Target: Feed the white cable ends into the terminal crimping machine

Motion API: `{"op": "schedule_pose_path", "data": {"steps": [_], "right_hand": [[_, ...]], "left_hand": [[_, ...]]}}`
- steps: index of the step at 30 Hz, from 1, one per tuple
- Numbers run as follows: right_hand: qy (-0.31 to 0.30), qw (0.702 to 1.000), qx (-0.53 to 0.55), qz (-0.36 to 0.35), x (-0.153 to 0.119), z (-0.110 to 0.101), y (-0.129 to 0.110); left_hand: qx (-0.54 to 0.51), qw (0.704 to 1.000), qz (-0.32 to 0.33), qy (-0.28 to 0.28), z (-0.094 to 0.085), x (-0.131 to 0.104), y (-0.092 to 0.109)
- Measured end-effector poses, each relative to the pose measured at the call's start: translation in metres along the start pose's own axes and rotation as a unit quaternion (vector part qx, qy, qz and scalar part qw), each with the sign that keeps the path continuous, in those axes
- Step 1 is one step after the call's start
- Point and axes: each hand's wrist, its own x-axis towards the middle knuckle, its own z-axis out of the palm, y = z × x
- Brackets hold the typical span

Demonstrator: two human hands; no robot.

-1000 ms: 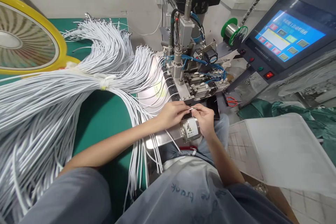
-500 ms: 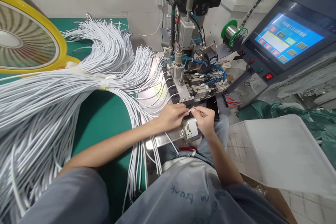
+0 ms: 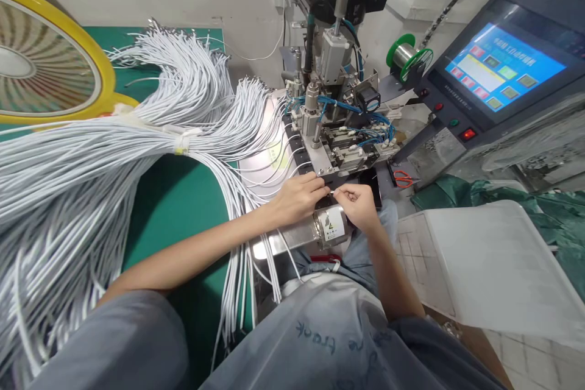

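Note:
Between my two hands runs the short end of a white cable (image 3: 332, 192). My left hand (image 3: 299, 196) is closed around the cable just behind its end. The fingertips of my right hand (image 3: 358, 202) pinch the tip; the fine wires there are too small to make out. Both hands are in front of a wiring machine (image 3: 326, 116) with metal cylinders and blue air tubes, above a metal motor housing (image 3: 333, 225) with a white label. Several cables lead from the machine's black slotted edge (image 3: 299, 149) across a pale plate to the left.
A large tied bundle of white cables (image 3: 91, 146) covers much of the green table (image 3: 183, 213). A yellow fan (image 3: 103, 61) stands at left. At right are a control screen (image 3: 505, 67), a wire spool (image 3: 403, 56), orange-handled scissors (image 3: 403, 179) and a white plastic bin (image 3: 503, 262).
The cable end has tilted from slanting upward to nearly level between my fingers. The tall cylinder on the machine appears shifted slightly right. Both hands stay almost in place.

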Motion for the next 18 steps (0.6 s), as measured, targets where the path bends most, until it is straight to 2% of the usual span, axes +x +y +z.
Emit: {"op": "schedule_pose_path", "data": {"steps": [4,9,11,15,18], "right_hand": [[0.076,0.996,0.035,-0.025,-0.003,0.009,0.002],[0.138,0.987,0.069,-0.034,-0.008,0.024,0.004],[0.151,0.984,0.083,-0.042,-0.009,0.026,0.004],[0.122,0.981,0.145,-0.049,-0.006,0.023,0.006],[0.047,0.979,0.2,-0.013,0.0,0.013,0.01]], "left_hand": [[-0.143,0.983,-0.115,0.028,0.003,0.001,0.006],[-0.292,0.93,-0.221,0.041,0.0,0.004,0.012],[-0.346,0.903,-0.253,0.029,-0.002,0.005,0.013],[-0.438,0.854,-0.279,-0.011,-0.001,0.005,0.01],[-0.45,0.858,-0.245,-0.037,0.0,0.005,0.003]]}}
